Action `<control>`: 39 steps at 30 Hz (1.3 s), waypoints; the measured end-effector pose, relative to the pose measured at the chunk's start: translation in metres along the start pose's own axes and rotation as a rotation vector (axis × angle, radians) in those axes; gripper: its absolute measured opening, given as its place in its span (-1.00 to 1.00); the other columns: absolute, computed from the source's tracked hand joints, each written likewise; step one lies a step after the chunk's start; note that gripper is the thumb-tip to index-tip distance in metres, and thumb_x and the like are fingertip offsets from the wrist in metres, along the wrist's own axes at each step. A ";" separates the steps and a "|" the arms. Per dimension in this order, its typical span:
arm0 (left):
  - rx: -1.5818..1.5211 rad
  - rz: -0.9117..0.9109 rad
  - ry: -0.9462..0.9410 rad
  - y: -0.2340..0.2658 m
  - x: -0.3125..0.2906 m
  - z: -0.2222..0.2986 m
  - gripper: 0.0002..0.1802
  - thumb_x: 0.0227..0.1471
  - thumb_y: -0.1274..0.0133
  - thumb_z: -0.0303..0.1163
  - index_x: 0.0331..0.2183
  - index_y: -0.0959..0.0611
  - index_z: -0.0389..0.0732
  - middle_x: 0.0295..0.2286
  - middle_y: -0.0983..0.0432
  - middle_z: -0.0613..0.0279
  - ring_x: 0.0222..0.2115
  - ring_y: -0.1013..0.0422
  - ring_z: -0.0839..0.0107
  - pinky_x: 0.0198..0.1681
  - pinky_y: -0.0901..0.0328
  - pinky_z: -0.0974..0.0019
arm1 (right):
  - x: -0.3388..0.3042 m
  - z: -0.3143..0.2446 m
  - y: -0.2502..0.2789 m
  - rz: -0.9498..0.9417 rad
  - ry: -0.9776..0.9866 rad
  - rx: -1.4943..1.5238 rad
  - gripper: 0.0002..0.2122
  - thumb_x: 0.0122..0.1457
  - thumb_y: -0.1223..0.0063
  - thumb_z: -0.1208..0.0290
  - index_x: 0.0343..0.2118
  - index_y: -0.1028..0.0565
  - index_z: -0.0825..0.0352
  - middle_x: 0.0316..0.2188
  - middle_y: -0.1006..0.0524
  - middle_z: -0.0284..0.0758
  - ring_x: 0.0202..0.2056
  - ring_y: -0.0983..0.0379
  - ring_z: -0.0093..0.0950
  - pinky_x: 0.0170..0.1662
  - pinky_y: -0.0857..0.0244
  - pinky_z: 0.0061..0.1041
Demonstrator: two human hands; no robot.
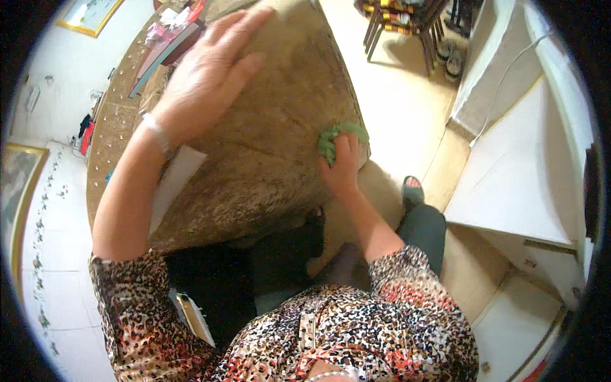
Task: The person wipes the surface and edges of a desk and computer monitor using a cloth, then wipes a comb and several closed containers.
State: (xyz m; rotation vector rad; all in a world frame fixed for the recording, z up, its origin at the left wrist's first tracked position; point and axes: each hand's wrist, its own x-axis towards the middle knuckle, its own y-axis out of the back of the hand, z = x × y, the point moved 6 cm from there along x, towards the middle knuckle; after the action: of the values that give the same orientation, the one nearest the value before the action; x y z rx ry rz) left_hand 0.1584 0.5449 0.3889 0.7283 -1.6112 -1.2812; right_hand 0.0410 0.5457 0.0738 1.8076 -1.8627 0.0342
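Note:
My right hand (344, 162) is closed on a crumpled green cloth (329, 141). It presses the cloth against the right edge of a broad surface with a mottled brown covering (280, 108). My left hand (210, 79) reaches over the far left part of this surface, its fingers stretched out and holding nothing. Whether its palm touches the covering I cannot tell. Beside my left fingers, a flat grey-and-dark object (167, 56) stands tilted. Next to my left forearm lies a white strip (178, 178), partly hidden by the arm.
Small pink and white items (168, 28) sit at the far left. Beyond the right edge, a dark chair (407, 25) and shoes (450, 60) stand on the pale floor (401, 105). A white cabinet (515, 178) is at the right, and my sandaled foot (413, 189) rests below.

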 end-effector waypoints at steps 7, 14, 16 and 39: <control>0.124 0.113 0.033 -0.040 0.014 -0.033 -0.49 0.06 -0.04 -0.37 0.09 -0.47 -0.06 0.03 -0.41 -0.03 0.05 -0.36 -0.04 0.15 -0.25 0.09 | -0.048 0.067 -0.015 -0.301 -0.478 0.451 -0.49 0.09 -0.12 0.45 0.14 -0.33 0.42 -0.01 -0.46 -0.18 -0.03 -0.39 -0.33 0.04 -0.27 -0.38; -0.220 0.405 -0.023 -0.131 -0.077 0.039 -0.54 -0.09 -0.11 -0.31 -0.06 -0.56 -0.10 -0.20 -0.47 0.08 -0.13 -0.42 0.13 -0.05 -0.30 0.01 | -0.046 0.022 0.048 -0.401 -0.103 0.244 -0.65 0.24 0.03 0.50 0.08 -0.36 0.44 -0.05 -0.46 -0.23 -0.02 -0.38 -0.37 0.04 -0.28 -0.41; -0.466 0.419 0.080 -0.150 -0.128 0.071 -0.49 -0.05 -0.16 -0.24 -0.02 -0.53 -0.13 -0.17 -0.44 0.10 -0.09 -0.38 0.12 -0.02 -0.28 0.02 | -0.038 0.003 0.065 -0.348 -0.160 0.400 -0.68 0.28 0.07 0.48 0.07 -0.33 0.42 -0.06 -0.46 -0.20 -0.01 -0.40 -0.35 0.05 -0.31 -0.37; -1.211 0.532 1.257 -0.255 -0.446 0.177 -0.48 0.23 -0.05 -0.20 0.13 -0.42 -0.23 0.01 -0.40 0.07 -0.01 -0.40 0.36 0.07 -0.35 0.28 | -0.062 -0.156 -0.130 -1.152 0.239 0.157 -0.54 0.25 -0.02 0.34 0.12 -0.32 0.54 0.05 -0.47 -0.09 0.03 -0.42 -0.25 0.10 -0.25 -0.36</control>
State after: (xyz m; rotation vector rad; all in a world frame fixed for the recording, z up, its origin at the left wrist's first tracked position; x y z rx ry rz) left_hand 0.1514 0.9322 0.0077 0.1479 0.1145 -0.8133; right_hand 0.2153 0.6488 0.1377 2.5742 -0.4817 -0.0245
